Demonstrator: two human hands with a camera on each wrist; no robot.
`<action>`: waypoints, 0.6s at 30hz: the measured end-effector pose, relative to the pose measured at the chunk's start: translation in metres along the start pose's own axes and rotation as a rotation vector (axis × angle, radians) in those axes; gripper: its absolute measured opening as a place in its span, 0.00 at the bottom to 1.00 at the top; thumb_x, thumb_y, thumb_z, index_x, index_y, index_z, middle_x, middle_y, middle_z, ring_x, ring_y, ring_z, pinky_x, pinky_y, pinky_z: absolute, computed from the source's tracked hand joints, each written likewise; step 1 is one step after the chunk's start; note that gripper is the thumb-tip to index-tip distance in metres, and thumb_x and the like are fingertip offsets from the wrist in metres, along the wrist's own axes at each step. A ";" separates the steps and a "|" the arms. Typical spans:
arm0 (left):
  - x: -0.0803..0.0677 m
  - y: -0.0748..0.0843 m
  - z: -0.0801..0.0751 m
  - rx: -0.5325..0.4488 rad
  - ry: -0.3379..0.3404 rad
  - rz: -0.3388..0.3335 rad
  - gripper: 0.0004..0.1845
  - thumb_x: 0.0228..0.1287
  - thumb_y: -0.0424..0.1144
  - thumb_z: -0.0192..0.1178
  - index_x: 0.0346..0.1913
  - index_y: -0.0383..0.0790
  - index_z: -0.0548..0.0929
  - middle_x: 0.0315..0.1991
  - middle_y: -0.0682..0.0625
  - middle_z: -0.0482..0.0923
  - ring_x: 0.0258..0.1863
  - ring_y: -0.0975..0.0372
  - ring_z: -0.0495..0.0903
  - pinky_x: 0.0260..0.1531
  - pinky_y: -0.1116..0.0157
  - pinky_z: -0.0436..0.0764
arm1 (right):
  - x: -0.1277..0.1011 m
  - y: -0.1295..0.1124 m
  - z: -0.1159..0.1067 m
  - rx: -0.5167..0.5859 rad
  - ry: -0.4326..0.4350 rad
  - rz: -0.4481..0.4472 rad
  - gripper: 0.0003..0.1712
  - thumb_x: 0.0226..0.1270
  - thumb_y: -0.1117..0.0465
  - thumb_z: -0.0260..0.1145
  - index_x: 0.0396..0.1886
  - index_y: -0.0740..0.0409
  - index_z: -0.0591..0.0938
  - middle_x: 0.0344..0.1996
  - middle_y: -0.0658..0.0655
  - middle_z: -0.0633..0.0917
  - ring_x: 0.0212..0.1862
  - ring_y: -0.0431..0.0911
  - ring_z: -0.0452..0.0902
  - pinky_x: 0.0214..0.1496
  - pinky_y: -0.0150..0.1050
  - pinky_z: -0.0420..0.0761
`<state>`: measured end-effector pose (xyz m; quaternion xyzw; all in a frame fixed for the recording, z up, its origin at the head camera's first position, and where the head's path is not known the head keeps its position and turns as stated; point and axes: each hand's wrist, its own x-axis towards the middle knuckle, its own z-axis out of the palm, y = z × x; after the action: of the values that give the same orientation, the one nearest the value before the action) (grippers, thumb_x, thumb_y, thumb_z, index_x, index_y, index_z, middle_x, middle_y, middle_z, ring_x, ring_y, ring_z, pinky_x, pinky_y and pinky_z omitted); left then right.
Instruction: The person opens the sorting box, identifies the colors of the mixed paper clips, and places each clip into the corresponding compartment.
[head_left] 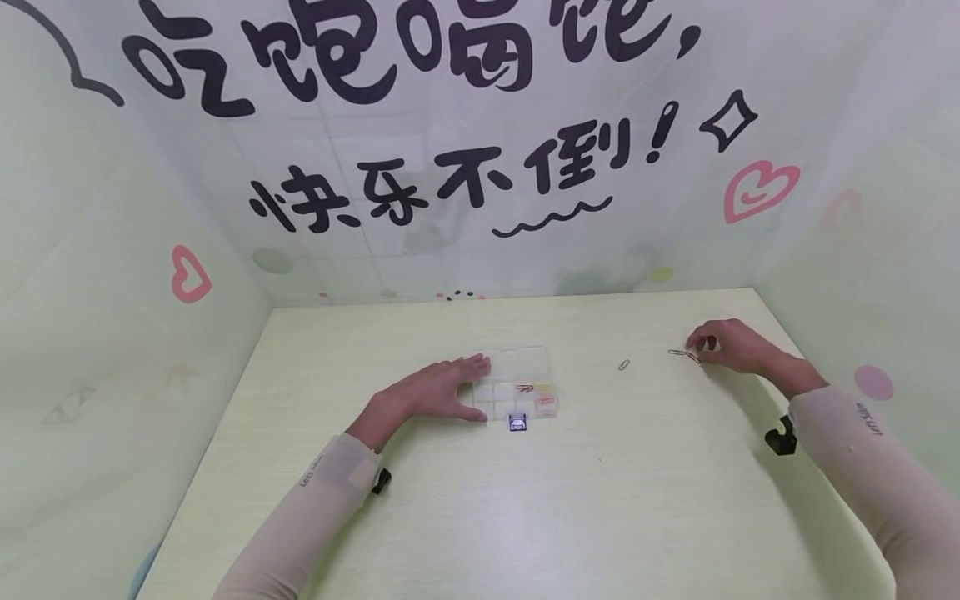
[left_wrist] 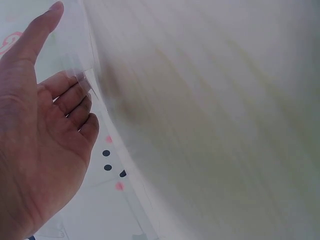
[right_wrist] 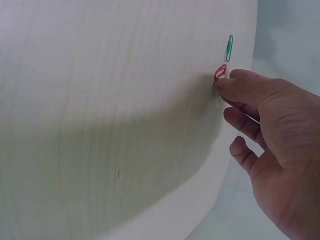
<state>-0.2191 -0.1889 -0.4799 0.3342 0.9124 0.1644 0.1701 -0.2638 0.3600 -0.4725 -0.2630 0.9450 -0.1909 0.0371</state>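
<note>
Touching red looped paperclip (right_wrist: pixel 220 72) at thumb tip, right hand (right_wrist: pixel 280 115), fingers bent; whether clip is pinched, cannot tell. Slim green paperclip (right_wrist: pixel 229 48) just beyond red one, on smooth, pale, wood-grained table (right_wrist: pixel 115 90). Another paperclip (head_left: pixel 624 365) between right hand and clear rectangular plastic box (head_left: pixel 517 362), divided into square compartments. Left hand (head_left: pixel 427 389), thumb spread from fingers, touching box's left side.

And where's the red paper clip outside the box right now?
In the right wrist view, the red paper clip is at the upper right, by the fingertips of the right hand, just below a green paper clip.
</note>
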 end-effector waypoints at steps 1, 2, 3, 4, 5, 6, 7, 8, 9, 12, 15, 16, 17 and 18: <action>0.000 0.000 0.000 0.000 0.000 0.000 0.52 0.65 0.64 0.70 0.83 0.42 0.63 0.85 0.48 0.54 0.84 0.53 0.54 0.82 0.46 0.56 | 0.000 0.000 0.000 0.004 0.002 0.000 0.11 0.61 0.74 0.75 0.42 0.60 0.91 0.37 0.51 0.89 0.40 0.49 0.82 0.41 0.41 0.81; 0.000 0.000 0.000 0.001 0.000 -0.001 0.51 0.65 0.64 0.70 0.83 0.42 0.63 0.85 0.48 0.54 0.84 0.53 0.54 0.82 0.46 0.56 | 0.000 -0.001 0.001 0.010 0.003 -0.003 0.11 0.62 0.74 0.75 0.42 0.59 0.91 0.36 0.50 0.89 0.40 0.48 0.82 0.41 0.40 0.81; 0.000 0.000 0.000 0.002 -0.001 -0.002 0.52 0.65 0.65 0.70 0.83 0.43 0.63 0.85 0.48 0.54 0.84 0.53 0.54 0.82 0.46 0.56 | 0.000 -0.001 0.001 0.013 0.005 -0.005 0.11 0.62 0.74 0.75 0.41 0.59 0.91 0.36 0.50 0.89 0.40 0.48 0.82 0.41 0.40 0.81; 0.000 0.000 0.000 0.001 0.000 -0.002 0.52 0.65 0.64 0.70 0.83 0.42 0.63 0.85 0.48 0.54 0.84 0.53 0.54 0.82 0.46 0.56 | 0.000 -0.002 0.001 0.017 0.007 -0.006 0.10 0.62 0.74 0.75 0.41 0.58 0.91 0.36 0.49 0.88 0.40 0.48 0.81 0.42 0.40 0.81; 0.000 0.000 0.000 0.001 0.000 -0.003 0.52 0.65 0.64 0.70 0.83 0.42 0.63 0.85 0.48 0.54 0.84 0.53 0.54 0.82 0.46 0.56 | 0.000 -0.002 0.001 0.019 0.007 -0.007 0.10 0.62 0.73 0.75 0.40 0.57 0.91 0.35 0.49 0.88 0.40 0.47 0.81 0.42 0.40 0.81; 0.000 0.000 0.000 0.001 -0.001 -0.004 0.52 0.65 0.64 0.70 0.83 0.42 0.63 0.85 0.48 0.54 0.84 0.53 0.54 0.82 0.46 0.56 | 0.001 -0.002 0.002 0.019 0.005 -0.006 0.10 0.62 0.73 0.75 0.39 0.56 0.91 0.35 0.48 0.88 0.40 0.47 0.81 0.42 0.40 0.81; 0.000 0.000 0.000 0.001 -0.001 -0.004 0.52 0.65 0.64 0.70 0.83 0.42 0.63 0.85 0.48 0.54 0.84 0.53 0.53 0.82 0.47 0.56 | 0.001 -0.002 0.002 0.020 0.004 -0.003 0.10 0.63 0.73 0.75 0.39 0.56 0.91 0.35 0.48 0.88 0.39 0.46 0.81 0.41 0.40 0.80; 0.000 0.000 0.000 0.001 -0.003 -0.005 0.52 0.65 0.64 0.70 0.83 0.42 0.63 0.85 0.48 0.54 0.85 0.53 0.53 0.82 0.47 0.56 | 0.001 -0.003 0.002 0.021 0.001 0.002 0.09 0.63 0.73 0.75 0.38 0.55 0.91 0.35 0.48 0.88 0.39 0.46 0.81 0.41 0.39 0.80; 0.000 0.000 0.000 0.002 -0.004 -0.006 0.52 0.65 0.65 0.70 0.83 0.42 0.63 0.85 0.48 0.54 0.85 0.53 0.53 0.82 0.47 0.56 | 0.001 -0.003 0.003 0.022 -0.004 0.006 0.09 0.63 0.72 0.75 0.38 0.55 0.91 0.35 0.48 0.88 0.39 0.46 0.80 0.41 0.39 0.80; 0.000 0.000 0.001 0.004 -0.006 -0.008 0.52 0.65 0.65 0.70 0.83 0.42 0.62 0.85 0.48 0.54 0.85 0.53 0.53 0.82 0.47 0.56 | 0.001 -0.002 0.003 0.027 -0.020 0.021 0.07 0.64 0.71 0.76 0.36 0.55 0.91 0.34 0.47 0.88 0.38 0.45 0.79 0.40 0.38 0.79; 0.000 0.000 0.001 0.004 -0.005 -0.004 0.52 0.65 0.65 0.70 0.83 0.42 0.62 0.85 0.48 0.54 0.85 0.53 0.53 0.82 0.47 0.56 | 0.000 -0.002 0.003 0.033 -0.030 0.029 0.06 0.64 0.70 0.77 0.34 0.54 0.90 0.33 0.47 0.87 0.37 0.43 0.79 0.39 0.36 0.79; 0.000 0.000 0.001 0.004 -0.004 -0.001 0.52 0.65 0.64 0.70 0.83 0.42 0.63 0.85 0.48 0.54 0.85 0.53 0.53 0.82 0.47 0.56 | 0.000 -0.003 0.003 0.037 -0.029 0.029 0.06 0.64 0.69 0.77 0.33 0.54 0.90 0.33 0.47 0.87 0.37 0.42 0.79 0.39 0.36 0.79; 0.000 0.000 0.001 0.005 -0.003 0.001 0.52 0.65 0.64 0.70 0.83 0.42 0.63 0.85 0.48 0.54 0.85 0.54 0.53 0.82 0.47 0.57 | -0.001 -0.003 0.003 0.041 -0.028 0.030 0.07 0.64 0.70 0.77 0.33 0.53 0.90 0.33 0.47 0.87 0.36 0.41 0.79 0.39 0.35 0.79; 0.000 -0.001 0.001 0.007 -0.003 0.005 0.52 0.65 0.65 0.70 0.83 0.42 0.62 0.85 0.48 0.54 0.85 0.54 0.53 0.82 0.47 0.57 | -0.001 -0.003 0.003 0.044 -0.026 0.027 0.07 0.63 0.70 0.78 0.32 0.54 0.89 0.32 0.47 0.86 0.36 0.41 0.79 0.38 0.35 0.79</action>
<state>-0.2192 -0.1888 -0.4813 0.3371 0.9119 0.1609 0.1698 -0.2607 0.3575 -0.4743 -0.2516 0.9435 -0.2077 0.0579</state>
